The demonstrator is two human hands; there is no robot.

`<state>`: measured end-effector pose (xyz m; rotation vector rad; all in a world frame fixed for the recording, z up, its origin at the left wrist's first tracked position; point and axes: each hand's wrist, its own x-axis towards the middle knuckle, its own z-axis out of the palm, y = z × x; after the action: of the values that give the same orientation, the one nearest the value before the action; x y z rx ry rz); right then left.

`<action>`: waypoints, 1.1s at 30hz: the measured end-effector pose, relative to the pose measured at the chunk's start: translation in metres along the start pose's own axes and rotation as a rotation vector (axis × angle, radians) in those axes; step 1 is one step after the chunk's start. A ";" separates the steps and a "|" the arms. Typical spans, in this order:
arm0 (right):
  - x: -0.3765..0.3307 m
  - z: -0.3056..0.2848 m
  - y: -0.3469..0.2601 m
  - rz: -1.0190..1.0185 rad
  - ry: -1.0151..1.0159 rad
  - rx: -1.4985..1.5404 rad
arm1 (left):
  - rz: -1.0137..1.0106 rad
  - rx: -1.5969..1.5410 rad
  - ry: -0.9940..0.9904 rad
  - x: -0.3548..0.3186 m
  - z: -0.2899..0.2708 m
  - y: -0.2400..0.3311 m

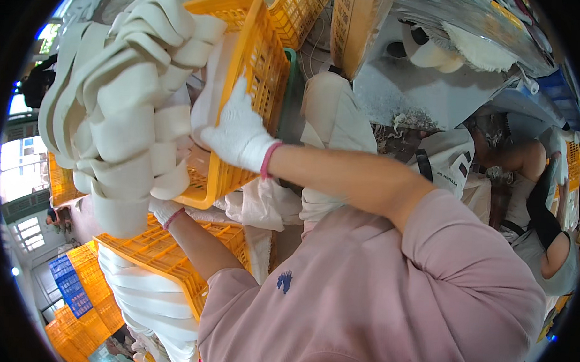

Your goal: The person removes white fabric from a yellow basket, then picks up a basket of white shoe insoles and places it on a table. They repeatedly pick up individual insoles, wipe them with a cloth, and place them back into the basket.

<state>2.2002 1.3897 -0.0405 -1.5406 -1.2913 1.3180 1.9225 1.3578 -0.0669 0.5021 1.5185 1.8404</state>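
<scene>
A big heap of curved off-white strips, foam-like in look (123, 124), rises from the left side of a tilted orange plastic crate (259, 71). My right hand (244, 131), in a white knit glove with a pink cuff, lies across the crate's near rim. Its thumb and a finger are spread apart, and the thumb is beside a smooth white piece (210, 92) inside the crate. Below the heap, at the crate's lower corner, is my gloved left hand (165, 212). The strips hide its fingers, so its grip cannot be made out.
Under my left forearm stands another orange crate (172, 250) of white curved pieces (148, 297). Orange and blue crates (75, 285) are stacked at lower left. A grey metal surface (402, 89) and cardboard box (353, 30) stand beyond. Another person (546, 241) is at right.
</scene>
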 end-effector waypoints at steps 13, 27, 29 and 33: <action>0.057 -0.041 0.137 0.075 -0.040 0.458 | 0.213 0.218 -0.135 -0.058 0.025 -0.098; -0.071 -0.106 0.063 -0.723 0.031 -0.413 | 0.386 0.432 0.022 -0.057 0.039 -0.174; -0.061 -0.083 0.069 -0.699 -0.003 -0.595 | 0.302 0.321 -0.008 -0.052 0.032 -0.184; -0.051 -0.067 0.090 -0.680 -0.008 -0.743 | 0.219 0.545 -0.078 -0.058 0.014 -0.159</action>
<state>2.2879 1.3241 -0.0984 -1.3134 -2.2044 0.4164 2.0133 1.3382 -0.2090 1.0148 1.9743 1.5194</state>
